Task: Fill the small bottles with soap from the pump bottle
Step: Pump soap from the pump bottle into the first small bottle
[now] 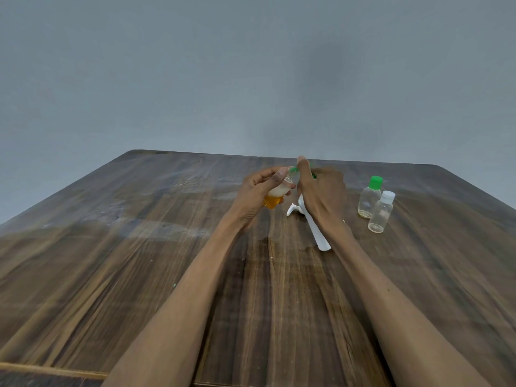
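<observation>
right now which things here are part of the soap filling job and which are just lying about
In the job:
- small bottle with orange soap, held in left hand
- green cap, at right hand
- white pump
- green-capped bottle
- white-capped bottle

Lying about:
- nothing besides the wooden table

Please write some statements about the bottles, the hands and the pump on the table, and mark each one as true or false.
1. The left hand holds a small bottle with orange liquid in it. True.
2. The right hand rests flat on the table. False: it is raised, its fingers at a green cap on the held bottle.
3. Two small bottles stand to the right, the green-capped bottle and the white-capped bottle. True.
4. Both standing bottles are full of soap. False: they look almost empty.
5. A white pump lies on the table. True.
</observation>
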